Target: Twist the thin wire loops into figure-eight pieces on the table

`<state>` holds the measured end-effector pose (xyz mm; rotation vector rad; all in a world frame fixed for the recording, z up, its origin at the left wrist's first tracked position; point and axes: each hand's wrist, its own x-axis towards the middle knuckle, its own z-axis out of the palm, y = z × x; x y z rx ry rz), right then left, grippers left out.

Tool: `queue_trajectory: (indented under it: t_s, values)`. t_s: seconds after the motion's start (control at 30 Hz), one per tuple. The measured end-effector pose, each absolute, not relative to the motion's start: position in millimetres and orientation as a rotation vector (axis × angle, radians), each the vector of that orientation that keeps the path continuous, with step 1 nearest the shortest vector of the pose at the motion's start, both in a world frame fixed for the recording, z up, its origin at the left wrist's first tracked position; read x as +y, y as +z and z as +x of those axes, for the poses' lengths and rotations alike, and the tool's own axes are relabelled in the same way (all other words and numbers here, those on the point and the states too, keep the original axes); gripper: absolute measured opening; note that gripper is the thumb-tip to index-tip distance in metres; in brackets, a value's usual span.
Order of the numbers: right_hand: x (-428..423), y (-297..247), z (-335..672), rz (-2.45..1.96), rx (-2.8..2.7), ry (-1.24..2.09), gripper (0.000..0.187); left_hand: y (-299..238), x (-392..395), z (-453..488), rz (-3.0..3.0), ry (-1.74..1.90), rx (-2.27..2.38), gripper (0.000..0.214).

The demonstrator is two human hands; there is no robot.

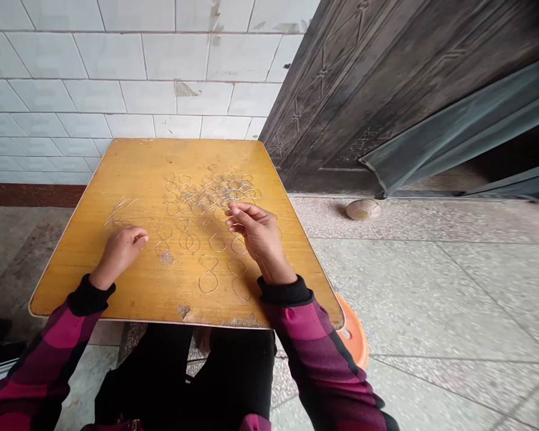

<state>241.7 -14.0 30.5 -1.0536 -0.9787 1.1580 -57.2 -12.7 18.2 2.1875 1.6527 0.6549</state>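
Note:
A small wooden table (117,161) carries many thin wire loops bent into figure-eight shapes (209,274), with a denser pile of wire loops (215,190) toward the far side. My left hand (120,248) rests on the table with its fingers curled in, just below a bundle of straight wires (119,211). My right hand (258,230) hovers over the near edge of the pile, fingers bent and pinched together near a loop; what they hold is too thin to make out.
A white tiled wall (117,72) stands behind the table. A dark metal door (386,90) is at the right. An orange plastic stool (354,338) sits beside the table's right corner, and a round stone-like object (363,209) lies on the floor.

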Motion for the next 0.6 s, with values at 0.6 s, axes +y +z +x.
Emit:
queue_trajectory:
  t_s: [0.6]
  values:
    - [-14.8, 27.6, 238.6, -1.093, -1.023, 1.121, 0.024, 34.3, 7.5, -147.4, 2.249, 0.421, 1.839, 0.013]
